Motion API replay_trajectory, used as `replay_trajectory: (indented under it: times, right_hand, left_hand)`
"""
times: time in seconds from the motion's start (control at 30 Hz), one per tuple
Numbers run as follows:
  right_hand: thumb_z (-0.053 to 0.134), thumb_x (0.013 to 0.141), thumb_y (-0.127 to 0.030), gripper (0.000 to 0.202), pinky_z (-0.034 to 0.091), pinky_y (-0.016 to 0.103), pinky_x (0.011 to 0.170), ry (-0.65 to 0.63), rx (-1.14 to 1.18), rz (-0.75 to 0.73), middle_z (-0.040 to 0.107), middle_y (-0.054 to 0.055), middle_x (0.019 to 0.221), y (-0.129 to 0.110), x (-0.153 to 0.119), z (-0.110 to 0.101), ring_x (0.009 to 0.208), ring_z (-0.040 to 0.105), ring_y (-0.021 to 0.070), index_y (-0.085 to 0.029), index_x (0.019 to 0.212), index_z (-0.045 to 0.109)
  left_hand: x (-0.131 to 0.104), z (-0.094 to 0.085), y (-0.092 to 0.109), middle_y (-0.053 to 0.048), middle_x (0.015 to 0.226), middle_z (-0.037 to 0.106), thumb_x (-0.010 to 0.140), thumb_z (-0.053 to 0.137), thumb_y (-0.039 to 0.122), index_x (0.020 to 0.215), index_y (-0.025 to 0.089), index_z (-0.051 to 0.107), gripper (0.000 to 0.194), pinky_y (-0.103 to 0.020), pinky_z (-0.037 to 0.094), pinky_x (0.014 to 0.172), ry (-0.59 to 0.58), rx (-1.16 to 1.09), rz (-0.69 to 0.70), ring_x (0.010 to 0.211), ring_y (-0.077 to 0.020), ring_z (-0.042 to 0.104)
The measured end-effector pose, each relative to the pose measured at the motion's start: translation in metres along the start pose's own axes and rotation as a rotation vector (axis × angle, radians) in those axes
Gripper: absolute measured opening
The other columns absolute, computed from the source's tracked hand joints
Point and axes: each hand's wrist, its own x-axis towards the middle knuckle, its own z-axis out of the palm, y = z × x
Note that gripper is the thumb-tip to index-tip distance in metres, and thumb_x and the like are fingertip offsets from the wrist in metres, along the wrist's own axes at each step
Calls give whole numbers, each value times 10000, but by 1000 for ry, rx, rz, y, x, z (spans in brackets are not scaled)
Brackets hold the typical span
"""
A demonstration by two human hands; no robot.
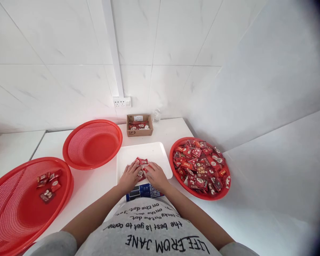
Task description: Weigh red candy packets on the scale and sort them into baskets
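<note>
My left hand [129,177] and my right hand [157,175] rest over a white scale pan [157,151]. Between them lie several small red snack packets [142,161], partly hidden by my fingers. The fingers of both hands curl over these packets from either side and press them together. Below my hands shows the scale's blue panel [145,191] with keys and a dark display. To the right of the scale stands a round red basket [173,167] heaped with similar wrapped packets [202,167].
A red mesh basket [81,138] with nothing in it stands behind on the left. Nearer, a larger red basket [5,206] holds several packets [48,185]. A small cardboard box [140,132] with red packets and a clear container [156,115] stand by the tiled wall.
</note>
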Motion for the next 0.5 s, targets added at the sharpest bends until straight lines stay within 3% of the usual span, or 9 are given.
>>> replay_trajectory:
  times: [0.13, 0.3, 0.5]
  right_hand:
    - [444, 866, -325, 483, 279, 460, 1049, -44, -20, 7, 331, 87, 1434, 1, 12, 2, 1318, 269, 272, -218, 1335, 406]
    - [419, 880, -323, 462, 259, 478, 1060, -99, -20, -14, 352, 46, 1430, 5, 15, 8, 1332, 251, 265, -240, 1335, 409]
    - [474, 853, -353, 435, 318, 448, 1043, 22, 34, -45, 428, 87, 1373, 13, 3, 6, 1301, 316, 254, -205, 1260, 505]
  left_hand:
    - [2, 2, -2, -94, 1439, 342, 830, 511, 284, 1298, 200, 417, 485, -453, 258, 1077, 63, -15, -36, 1335, -246, 270]
    - [3, 7, -6, -104, 1388, 413, 802, 555, 317, 1225, 186, 494, 447, -453, 280, 1069, 129, 0, -64, 1309, -279, 313]
    - [11, 9, -6, -85, 1390, 405, 828, 513, 329, 1222, 219, 499, 409, -454, 278, 1067, 145, 4, -48, 1312, -274, 307]
